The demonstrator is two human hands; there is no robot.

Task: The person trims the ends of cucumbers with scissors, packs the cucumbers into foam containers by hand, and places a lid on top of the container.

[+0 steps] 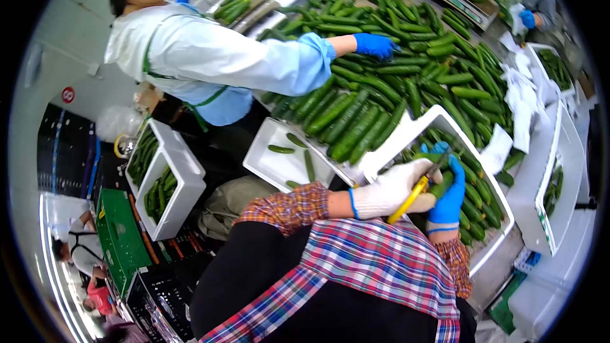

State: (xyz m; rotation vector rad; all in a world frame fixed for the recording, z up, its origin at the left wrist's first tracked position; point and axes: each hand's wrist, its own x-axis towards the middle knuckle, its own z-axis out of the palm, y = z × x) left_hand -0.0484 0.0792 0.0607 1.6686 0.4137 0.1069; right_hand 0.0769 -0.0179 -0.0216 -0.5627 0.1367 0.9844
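My left hand [394, 190], in a white knit glove, is closed around a yellow-handled tool [407, 202] whose dark narrow tip points up and right. Opposite it, my right hand [452, 190], in a blue glove, curls around a cucumber [442, 184]. The tool's tip overlaps the cucumber's upper end in this view, and the left fingers partly hide it. Both hands are over a white foam box [492, 174] holding many cucumbers [475, 195]. Just beyond that box, a large heap of cucumbers [406, 57] covers the metal table.
A co-worker's blue-gloved hand [376, 46] touches the heap. A white tray [260, 152] holds several cucumbers. Foam boxes [184, 178] stand at left, another foam box [537, 209] at right. A weighing scale [462, 1] stands at the back, near another person's blue glove [527, 19].
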